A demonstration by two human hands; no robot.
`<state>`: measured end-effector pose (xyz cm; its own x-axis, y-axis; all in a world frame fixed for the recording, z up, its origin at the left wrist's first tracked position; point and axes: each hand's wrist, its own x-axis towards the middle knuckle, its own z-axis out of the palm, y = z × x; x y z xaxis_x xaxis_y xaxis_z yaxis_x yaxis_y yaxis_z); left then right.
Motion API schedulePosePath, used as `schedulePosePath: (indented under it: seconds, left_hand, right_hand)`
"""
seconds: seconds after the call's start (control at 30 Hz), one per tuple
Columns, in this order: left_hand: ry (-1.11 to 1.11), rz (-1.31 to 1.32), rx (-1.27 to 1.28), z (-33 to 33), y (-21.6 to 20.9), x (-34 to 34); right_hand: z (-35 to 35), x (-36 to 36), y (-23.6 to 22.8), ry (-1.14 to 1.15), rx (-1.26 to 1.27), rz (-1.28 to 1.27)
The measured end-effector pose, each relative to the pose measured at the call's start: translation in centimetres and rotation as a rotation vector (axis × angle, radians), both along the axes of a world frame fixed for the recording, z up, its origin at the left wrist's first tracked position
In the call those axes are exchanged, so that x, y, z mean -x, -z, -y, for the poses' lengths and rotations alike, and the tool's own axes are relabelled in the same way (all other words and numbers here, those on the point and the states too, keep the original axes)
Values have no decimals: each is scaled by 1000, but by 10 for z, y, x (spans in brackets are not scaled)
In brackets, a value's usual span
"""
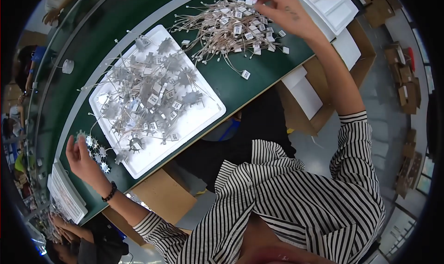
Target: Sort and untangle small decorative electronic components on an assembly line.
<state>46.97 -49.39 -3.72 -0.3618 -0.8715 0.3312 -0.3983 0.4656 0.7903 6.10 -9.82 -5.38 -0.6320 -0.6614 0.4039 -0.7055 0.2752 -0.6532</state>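
At the far end of the bench, my right hand [283,13] has thumb and finger closed at a white-tagged wire lead [250,1]. Below and left of it spreads a heap of thin wire leads [226,30] with white tags and small connectors. On the left, my left hand [84,161], wearing a dark bead bracelet [110,192], hovers with thumb and finger apart beside several shiny star-shaped metal pieces [97,150]. Between my hands, a white foam tray [194,125] bears a pile of star-shaped metal pieces joined to tagged leads [152,95].
Another foam tray [337,7] is at the upper right, above an open cardboard box [365,46]. A white tray [67,197] stands at the bench's left end. A second cardboard box [162,194] lies below the green bench [245,90]. Co-workers' arms [69,227] show at left.
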Motion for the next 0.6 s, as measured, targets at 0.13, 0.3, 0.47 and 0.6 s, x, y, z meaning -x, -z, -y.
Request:
schedulePosePath:
  seconds: [0.13,0.3,0.47,0.6]
  left_hand:
    - [-29,-228,-146,-23,-9,-21]
    - [-15,-404,-225,-41,-5,-49]
    - [12,-475,-232,-61,1,-59]
    - [57,-567,-310,-67,3,-50]
  right_hand:
    - [35,-5,3,-262,95,-166]
    - [55,-6,-12,1,99,265]
    - [82,-25,-28,-194,113,457]
    - [87,-61,-57,-48,135,240]
